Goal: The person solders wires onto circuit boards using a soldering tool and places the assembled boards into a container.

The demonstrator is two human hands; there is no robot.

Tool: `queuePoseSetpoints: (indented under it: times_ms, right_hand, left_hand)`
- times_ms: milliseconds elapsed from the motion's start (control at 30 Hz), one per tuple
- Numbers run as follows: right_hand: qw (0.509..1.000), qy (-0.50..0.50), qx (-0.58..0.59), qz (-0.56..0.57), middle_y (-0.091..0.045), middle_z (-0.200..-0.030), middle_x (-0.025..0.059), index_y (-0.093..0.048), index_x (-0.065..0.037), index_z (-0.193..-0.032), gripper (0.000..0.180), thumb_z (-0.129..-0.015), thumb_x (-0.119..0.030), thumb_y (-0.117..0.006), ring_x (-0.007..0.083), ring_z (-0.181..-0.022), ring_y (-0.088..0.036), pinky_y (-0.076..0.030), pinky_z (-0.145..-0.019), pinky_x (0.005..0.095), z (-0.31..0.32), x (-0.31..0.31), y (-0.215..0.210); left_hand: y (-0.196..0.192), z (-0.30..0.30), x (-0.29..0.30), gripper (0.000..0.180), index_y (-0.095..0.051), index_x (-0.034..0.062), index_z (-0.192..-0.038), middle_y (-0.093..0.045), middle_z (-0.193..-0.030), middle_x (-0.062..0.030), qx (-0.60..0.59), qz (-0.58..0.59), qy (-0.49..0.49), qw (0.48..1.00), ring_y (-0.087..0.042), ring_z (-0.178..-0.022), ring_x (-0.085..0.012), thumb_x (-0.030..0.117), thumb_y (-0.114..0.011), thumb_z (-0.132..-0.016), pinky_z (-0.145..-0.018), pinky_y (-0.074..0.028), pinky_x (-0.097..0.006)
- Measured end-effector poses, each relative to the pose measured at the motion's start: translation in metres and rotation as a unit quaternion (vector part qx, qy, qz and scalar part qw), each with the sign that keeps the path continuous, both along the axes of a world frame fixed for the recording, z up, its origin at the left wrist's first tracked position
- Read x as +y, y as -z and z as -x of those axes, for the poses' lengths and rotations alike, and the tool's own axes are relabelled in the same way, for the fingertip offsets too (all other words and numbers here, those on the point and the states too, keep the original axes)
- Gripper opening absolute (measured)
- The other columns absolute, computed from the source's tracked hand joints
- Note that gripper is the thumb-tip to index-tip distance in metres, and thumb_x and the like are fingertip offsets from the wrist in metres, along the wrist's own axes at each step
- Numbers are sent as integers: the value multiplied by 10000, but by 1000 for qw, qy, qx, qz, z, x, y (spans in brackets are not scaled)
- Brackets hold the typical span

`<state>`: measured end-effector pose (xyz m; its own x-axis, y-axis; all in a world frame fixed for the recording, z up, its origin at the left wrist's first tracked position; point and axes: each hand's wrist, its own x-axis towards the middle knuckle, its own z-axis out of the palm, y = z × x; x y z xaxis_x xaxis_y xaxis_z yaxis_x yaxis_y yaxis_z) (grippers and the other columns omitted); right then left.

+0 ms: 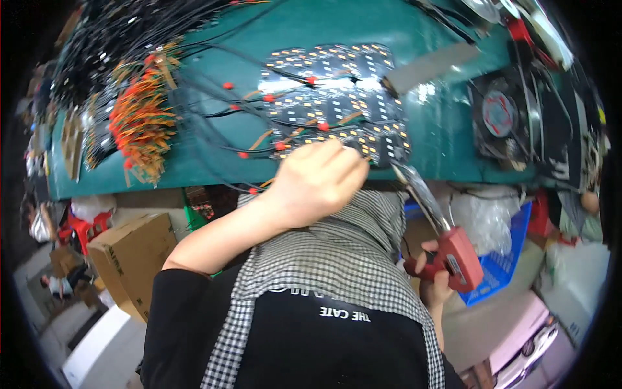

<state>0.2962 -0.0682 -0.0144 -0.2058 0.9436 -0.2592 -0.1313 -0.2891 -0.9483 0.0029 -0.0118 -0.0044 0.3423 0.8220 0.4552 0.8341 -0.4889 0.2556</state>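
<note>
Circuit boards (343, 104) lie on a green tabletop (444, 152) near a cardboard box (133, 262) and blue crate (499, 279), a worker's left hand (317, 176) curled at their near edge, its grip hidden, the right hand (440, 289) clutching a red pistol-shaped tool (462, 259).

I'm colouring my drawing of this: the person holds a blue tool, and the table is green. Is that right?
Not quite: the tool the person holds has a red body, not blue, as the head view shows. The table is green, as you said.
</note>
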Motion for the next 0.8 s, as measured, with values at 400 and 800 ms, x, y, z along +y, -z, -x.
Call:
queuePoseSetpoints:
  times_ms: [400,800]
  right_hand:
    - [998,-45,33,15,-570,-1145,196,-433,48,-1261,704,-790,-405,-697,142,-719,-550,-459,-598,262,1,2,-3]
    - [998,-32,17,41,-576,-1112,200,-402,38,-1290,776,-760,-431,-720,151,-701,-555,-465,-607,265,3,2,-3]
  left_hand:
    - [3,-4,4,232,-659,47,-817,-569,-754,-23,-2,-31,12,999,-560,-622,-144,93,-657,-590,-476,-411,-258]
    - [2,-2,4,218,-648,58,-804,-582,-763,-18,-13,-19,-2,1000,-565,-626,-145,64,-679,-589,-483,-412,-260]
